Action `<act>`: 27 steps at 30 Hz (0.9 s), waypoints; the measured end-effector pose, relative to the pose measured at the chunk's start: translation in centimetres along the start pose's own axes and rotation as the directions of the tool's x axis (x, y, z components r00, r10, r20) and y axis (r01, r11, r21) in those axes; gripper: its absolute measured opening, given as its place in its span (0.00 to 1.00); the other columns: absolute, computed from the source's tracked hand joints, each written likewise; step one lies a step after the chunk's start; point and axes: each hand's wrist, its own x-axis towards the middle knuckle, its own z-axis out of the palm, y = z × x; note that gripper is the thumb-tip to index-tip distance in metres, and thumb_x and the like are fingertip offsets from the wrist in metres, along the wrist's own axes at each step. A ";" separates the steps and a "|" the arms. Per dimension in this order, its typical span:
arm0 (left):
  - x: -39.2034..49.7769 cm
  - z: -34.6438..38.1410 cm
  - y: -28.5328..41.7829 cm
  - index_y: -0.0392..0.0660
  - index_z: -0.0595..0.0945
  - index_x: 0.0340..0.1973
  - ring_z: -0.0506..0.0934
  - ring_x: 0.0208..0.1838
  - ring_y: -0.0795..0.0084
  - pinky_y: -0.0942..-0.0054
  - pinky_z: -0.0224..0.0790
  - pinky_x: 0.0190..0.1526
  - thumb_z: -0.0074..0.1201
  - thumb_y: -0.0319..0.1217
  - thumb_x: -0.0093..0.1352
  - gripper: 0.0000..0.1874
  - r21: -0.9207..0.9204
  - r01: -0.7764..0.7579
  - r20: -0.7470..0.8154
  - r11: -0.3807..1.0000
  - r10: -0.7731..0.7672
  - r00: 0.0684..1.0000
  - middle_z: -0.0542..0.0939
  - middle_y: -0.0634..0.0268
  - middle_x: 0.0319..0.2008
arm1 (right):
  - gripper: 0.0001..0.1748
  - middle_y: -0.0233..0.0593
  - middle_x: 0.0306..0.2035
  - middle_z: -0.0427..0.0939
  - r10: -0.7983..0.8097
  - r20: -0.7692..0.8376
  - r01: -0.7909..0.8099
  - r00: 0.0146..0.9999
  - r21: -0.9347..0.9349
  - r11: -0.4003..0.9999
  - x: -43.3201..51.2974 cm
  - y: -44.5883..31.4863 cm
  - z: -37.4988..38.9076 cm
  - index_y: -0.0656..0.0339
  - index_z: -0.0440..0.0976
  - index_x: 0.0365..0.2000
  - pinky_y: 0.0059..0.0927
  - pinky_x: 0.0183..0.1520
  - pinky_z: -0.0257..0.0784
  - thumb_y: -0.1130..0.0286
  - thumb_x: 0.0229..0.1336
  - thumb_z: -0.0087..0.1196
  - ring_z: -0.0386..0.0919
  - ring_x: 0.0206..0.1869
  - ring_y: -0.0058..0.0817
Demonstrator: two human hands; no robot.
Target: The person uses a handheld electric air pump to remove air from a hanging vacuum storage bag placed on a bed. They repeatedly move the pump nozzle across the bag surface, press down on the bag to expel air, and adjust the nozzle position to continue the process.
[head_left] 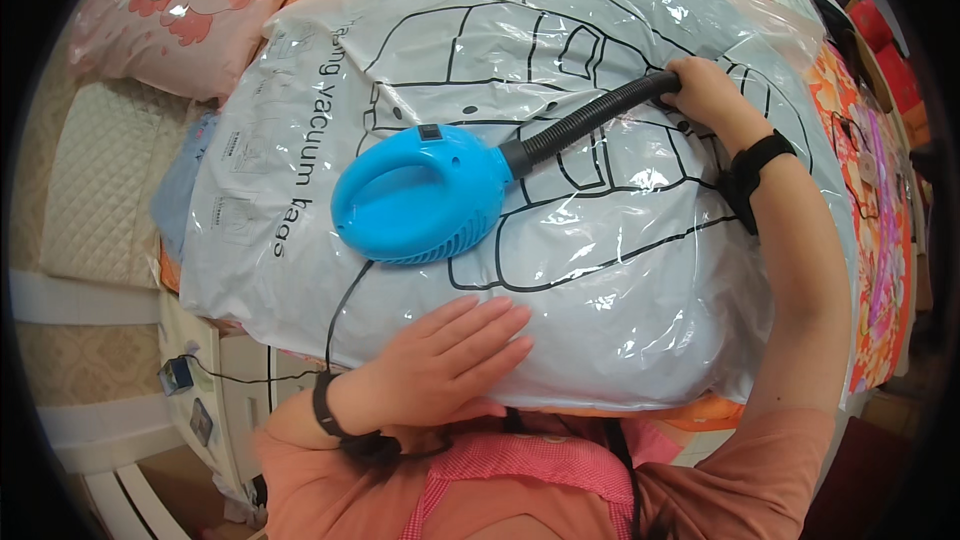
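A large plastic vacuum storage bag (420,307), puffed and wrinkled, lies before me with black line drawings and printed writing on it. On top rests a blue electric air pump (420,195) with a loop handle and a switch. Its black corrugated hose (600,116) runs up to the right. My right hand (701,90) grips the far end of that hose against the bag; the nozzle and whatever it meets are hidden under my fingers. My left hand (465,349) lies flat, palm down, over the bag's near edge, holding nothing.
A pink cushion (187,15) in clear plastic sits at the far left, above a quilted cream pad (105,180). The pump's black cord (341,307) drops off the near edge toward a white cabinet (244,382). An orange floral cover (840,97) shows around the bag.
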 end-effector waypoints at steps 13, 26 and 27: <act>1.1 4.4 -1.2 0.48 0.71 0.62 0.65 0.68 0.60 0.57 0.49 0.69 0.54 0.50 0.64 0.33 0.011 0.048 0.099 0.999 -0.049 0.994 0.69 0.61 0.65 | 0.12 0.49 0.32 0.80 -0.026 -0.025 0.026 0.999 0.000 1.000 0.1 0.2 0.0 0.61 0.78 0.33 0.41 0.42 0.73 0.72 0.44 0.64 0.78 0.39 0.48; 0.7 5.6 -3.7 0.51 0.74 0.56 0.68 0.64 0.65 0.62 0.54 0.66 0.54 0.48 0.66 0.25 -0.183 -0.006 0.066 0.983 0.018 0.998 0.71 0.65 0.63 | 0.12 0.41 0.36 0.76 -0.011 -0.025 0.011 1.000 0.001 1.000 -0.6 -0.4 -0.3 0.57 0.76 0.35 0.43 0.41 0.74 0.78 0.46 0.55 0.77 0.41 0.46; 0.8 5.4 -3.7 0.51 0.74 0.56 0.67 0.65 0.65 0.62 0.54 0.66 0.54 0.47 0.66 0.26 -0.156 -0.004 0.116 0.988 0.022 0.993 0.71 0.65 0.63 | 0.13 0.41 0.36 0.76 0.018 -0.002 -0.018 1.000 -0.004 1.000 -0.6 -0.5 -0.5 0.57 0.76 0.36 0.43 0.41 0.74 0.78 0.46 0.55 0.77 0.41 0.46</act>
